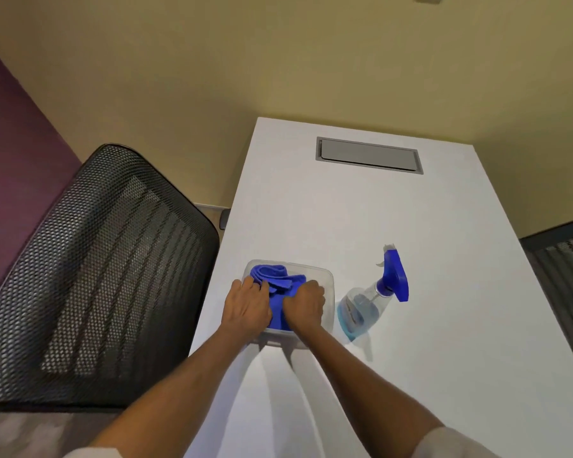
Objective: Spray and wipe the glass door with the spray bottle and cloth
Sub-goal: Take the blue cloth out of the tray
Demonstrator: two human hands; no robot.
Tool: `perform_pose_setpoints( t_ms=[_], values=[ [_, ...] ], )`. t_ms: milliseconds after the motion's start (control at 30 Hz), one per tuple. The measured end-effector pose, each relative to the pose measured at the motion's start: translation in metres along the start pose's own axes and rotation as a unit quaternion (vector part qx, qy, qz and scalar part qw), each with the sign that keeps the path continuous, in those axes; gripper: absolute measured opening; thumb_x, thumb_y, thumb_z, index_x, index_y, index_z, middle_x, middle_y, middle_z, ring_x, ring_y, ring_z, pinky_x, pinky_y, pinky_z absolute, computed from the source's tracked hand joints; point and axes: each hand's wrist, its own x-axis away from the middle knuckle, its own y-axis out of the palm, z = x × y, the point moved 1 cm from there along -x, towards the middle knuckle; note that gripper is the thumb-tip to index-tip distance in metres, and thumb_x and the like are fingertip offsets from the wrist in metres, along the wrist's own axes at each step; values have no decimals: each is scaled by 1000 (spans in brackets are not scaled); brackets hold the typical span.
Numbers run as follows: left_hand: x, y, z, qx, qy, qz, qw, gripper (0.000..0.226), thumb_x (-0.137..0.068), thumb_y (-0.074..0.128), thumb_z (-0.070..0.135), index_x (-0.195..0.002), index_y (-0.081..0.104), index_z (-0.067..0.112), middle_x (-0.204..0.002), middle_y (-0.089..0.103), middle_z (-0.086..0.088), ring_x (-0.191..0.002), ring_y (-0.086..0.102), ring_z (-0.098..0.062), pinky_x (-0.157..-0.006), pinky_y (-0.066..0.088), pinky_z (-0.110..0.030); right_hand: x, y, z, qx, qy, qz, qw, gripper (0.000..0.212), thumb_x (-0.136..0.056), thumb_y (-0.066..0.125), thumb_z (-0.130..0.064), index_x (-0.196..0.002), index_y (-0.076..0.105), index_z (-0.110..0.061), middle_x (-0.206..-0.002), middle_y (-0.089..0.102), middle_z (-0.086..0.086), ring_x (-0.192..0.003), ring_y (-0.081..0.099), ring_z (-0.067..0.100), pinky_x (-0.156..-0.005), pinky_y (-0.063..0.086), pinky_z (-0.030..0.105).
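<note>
Cloth [278, 285] under left hand [247, 309] and right hand [305, 307], both curled, gripping it.

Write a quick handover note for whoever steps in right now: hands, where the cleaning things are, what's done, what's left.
Left hand and right hand: both in the clear tub, on the blue cloth; whether either grip has closed on it cannot be told.
Spray bottle: on the white table, right of the tub, untouched, some blue liquid inside.
Glass door: not in view.
Done: nothing beyond reaching the cloth.
Left: lift out the cloth, take the bottle, go to the door, spray, wipe.
</note>
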Motion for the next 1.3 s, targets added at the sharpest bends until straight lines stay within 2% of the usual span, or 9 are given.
perform_pose_setpoints(
  t_ms=[200,400,533,633,767,900,967,1133,1300],
  values=[
    [-8,10,1,7,-5,-52,999,73,-92,46,37,-149,20,1,-125,59,-9,-117,47,-25,-93,32,-37,-26,19,-2,5,161,-89,983,63,-85,65,-30,-133,37,-1,-136,44,17,-123,48,32,-100,44,39],
    [-14,11,-2,-15,12,-105,994,83,-93,44,43,-153,3,2,-133,57,-7,-122,46,-27,-100,29,-46,-28,32,-12,-232,271,-122,926,66,-76,75,-20,-130,41,-2,-127,54,16,-109,59,30,-90,53,37],
    [-15,11,-5,-4,16,-101,995,82,-93,38,45,-153,2,2,-132,57,-9,-121,46,-27,-101,28,-47,-32,33,-10,-295,242,-161,910,27,-73,69,1,-98,60,-2,-110,66,22,-89,64,30,-85,56,41],
    [-11,8,-5,21,21,-65,997,78,-96,36,46,-153,2,4,-143,49,-12,-133,37,-26,-110,23,-47,-29,19,-8,-362,239,-142,890,25,-69,67,7,-91,59,-1,-93,64,19,-77,61,29,-66,53,35],
    [1,-6,-5,101,13,17,995,70,-100,29,47,-154,8,7,-151,40,-12,-140,30,-25,-114,19,-44,-17,-5,-19,-410,214,-144,875,39,-69,66,5,-107,57,7,-105,66,24,-92,68,35,-80,59,50],
    [17,-30,-8,271,82,31,959,113,-74,12,90,-155,4,12,-159,21,-11,-142,25,-23,-112,17,-41,4,-39,-28,-459,168,-151,859,38,-72,64,6,-109,58,10,-97,67,26,-78,66,33,-75,58,53],
    [27,-41,-6,358,160,10,920,125,-60,25,99,-153,-2,20,-161,5,-2,-145,10,-13,-115,12,-35,21,-56,-30,-491,149,-153,844,33,-75,63,5,-108,60,7,-95,70,24,-76,69,33,-70,61,46],
    [62,-66,-2,480,213,73,848,126,-52,59,92,-149,11,27,-150,19,10,-137,31,-4,-107,38,-23,77,-110,-30,-532,98,-110,834,30,-78,68,-3,-107,59,-1,-85,74,15,-70,72,27,-51,56,30],
    [95,-99,10,475,295,139,818,110,-67,65,79,-149,16,24,-154,19,17,-137,31,3,-106,31,-10,142,-158,-14,-632,68,-68,769,29,-79,72,-6,-106,63,-13,-94,76,17,-87,73,33,-70,59,40]
  ],
)
